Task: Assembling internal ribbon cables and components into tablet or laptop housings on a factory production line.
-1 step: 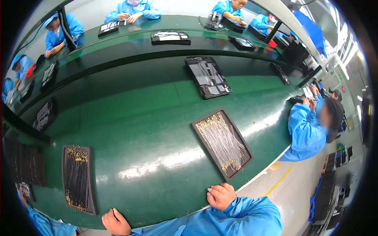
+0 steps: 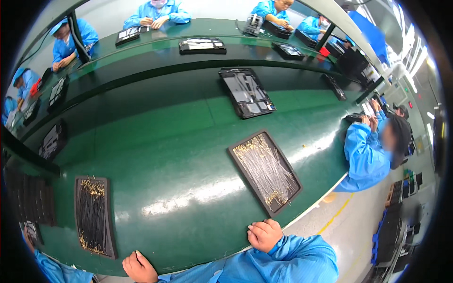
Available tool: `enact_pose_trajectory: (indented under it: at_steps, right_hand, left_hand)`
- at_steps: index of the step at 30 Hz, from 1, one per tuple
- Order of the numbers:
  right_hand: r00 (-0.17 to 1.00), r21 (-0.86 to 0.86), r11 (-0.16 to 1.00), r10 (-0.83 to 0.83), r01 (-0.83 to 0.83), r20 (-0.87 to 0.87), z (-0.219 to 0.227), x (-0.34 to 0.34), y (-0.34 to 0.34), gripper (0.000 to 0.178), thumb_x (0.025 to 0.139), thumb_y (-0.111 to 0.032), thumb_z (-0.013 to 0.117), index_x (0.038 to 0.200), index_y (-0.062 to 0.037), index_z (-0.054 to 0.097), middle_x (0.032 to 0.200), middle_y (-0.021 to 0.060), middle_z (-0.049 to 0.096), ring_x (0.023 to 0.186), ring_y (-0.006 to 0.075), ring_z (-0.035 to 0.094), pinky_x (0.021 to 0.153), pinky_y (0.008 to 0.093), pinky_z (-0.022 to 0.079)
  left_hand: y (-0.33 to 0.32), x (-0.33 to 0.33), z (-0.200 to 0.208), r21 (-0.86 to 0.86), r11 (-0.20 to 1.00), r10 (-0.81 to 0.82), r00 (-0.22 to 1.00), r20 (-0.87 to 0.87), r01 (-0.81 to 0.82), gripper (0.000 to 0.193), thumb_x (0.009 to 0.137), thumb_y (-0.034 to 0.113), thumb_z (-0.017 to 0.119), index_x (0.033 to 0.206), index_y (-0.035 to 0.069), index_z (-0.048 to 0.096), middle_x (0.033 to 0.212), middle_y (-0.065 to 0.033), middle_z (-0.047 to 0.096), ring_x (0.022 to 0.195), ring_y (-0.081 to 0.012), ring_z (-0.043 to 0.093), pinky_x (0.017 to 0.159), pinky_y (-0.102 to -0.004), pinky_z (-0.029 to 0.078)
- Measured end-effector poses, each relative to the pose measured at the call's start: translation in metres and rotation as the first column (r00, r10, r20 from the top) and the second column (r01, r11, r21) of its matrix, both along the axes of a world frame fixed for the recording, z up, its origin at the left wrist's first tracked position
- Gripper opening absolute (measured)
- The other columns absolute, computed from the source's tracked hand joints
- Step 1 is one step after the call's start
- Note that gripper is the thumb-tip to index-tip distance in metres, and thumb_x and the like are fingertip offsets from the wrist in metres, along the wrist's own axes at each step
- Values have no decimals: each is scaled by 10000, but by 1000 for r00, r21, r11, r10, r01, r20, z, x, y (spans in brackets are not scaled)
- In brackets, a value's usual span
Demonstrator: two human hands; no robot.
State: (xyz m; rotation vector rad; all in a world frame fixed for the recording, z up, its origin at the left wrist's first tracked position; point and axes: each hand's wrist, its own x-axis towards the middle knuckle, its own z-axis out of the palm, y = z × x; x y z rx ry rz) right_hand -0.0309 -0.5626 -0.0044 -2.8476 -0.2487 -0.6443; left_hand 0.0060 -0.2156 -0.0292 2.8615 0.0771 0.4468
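My right hand [image 2: 265, 235] rests at the near edge of the green table, its fingers curled in. No object shows in it. Just beyond it stands a dark tray [image 2: 244, 168] of thin grey cables [image 2: 265, 167] with gold-coloured ends, lying at a slant. Farther left, my left hand [image 2: 139, 267] lies on the same edge with its fingers folded and nothing visible in them. Nearest to that hand is another dark tray [image 2: 107, 214], holding black cables [image 2: 92, 214] with gold-coloured ends. Neither hand touches a tray.
Beyond the grey cables lies an opened flat device [image 2: 247, 93] with exposed inner parts. More such devices [image 2: 202, 45] sit along the raised far shelf. A stack of dark trays [image 2: 30, 198] stands at the left. Co-workers in blue sit around, one [image 2: 370, 146] at the right.
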Motion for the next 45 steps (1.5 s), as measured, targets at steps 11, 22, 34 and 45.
enact_pose_trajectory:
  at_steps: [11, 22, 34, 45]
  right_hand:
    - [999, 6, 1000, -30, 30, -27, 0, -5, -5, 232, 569, -148, 654, 792, -148, 591, 776, -25, 551, 626, 151, 469, 527, 254, 373]
    - [998, 38, 999, -31, 32, -50, 5, -4, -7, 214, 576, -140, 650, 780, -122, 585, 765, 6, 568, 635, 176, 495, 556, 274, 401]
    - [999, 33, 999, -13, 14, -39, 3, -6, -11, 194, 613, -183, 637, 799, -146, 601, 781, -30, 550, 662, 160, 474, 539, 266, 380]
    - [1000, 37, 999, -11, 12, -13, 1, -8, -11, 217, 623, -156, 622, 832, -120, 578, 797, 11, 564, 696, 195, 484, 578, 296, 403]
  left_hand:
    - [-11, 16, 27, -2, 999, -49, 987, -155, 50, 253, 779, 195, 471, 672, -8, 576, 606, -172, 536, 559, -331, 492, 549, -413, 388]
    - [-12, 12, 23, 63, 998, 6, 990, -141, 3, 252, 785, 214, 490, 676, 4, 576, 628, -157, 533, 592, -315, 490, 563, -408, 382]
    - [-17, 12, 32, 60, 998, 25, 983, -182, -15, 208, 774, 199, 535, 703, 11, 586, 653, -142, 541, 620, -305, 501, 601, -394, 408]
    - [-6, 8, 16, 148, 984, -102, 995, -7, 102, 204, 768, 196, 544, 725, 1, 584, 659, -153, 533, 612, -303, 499, 582, -390, 410]
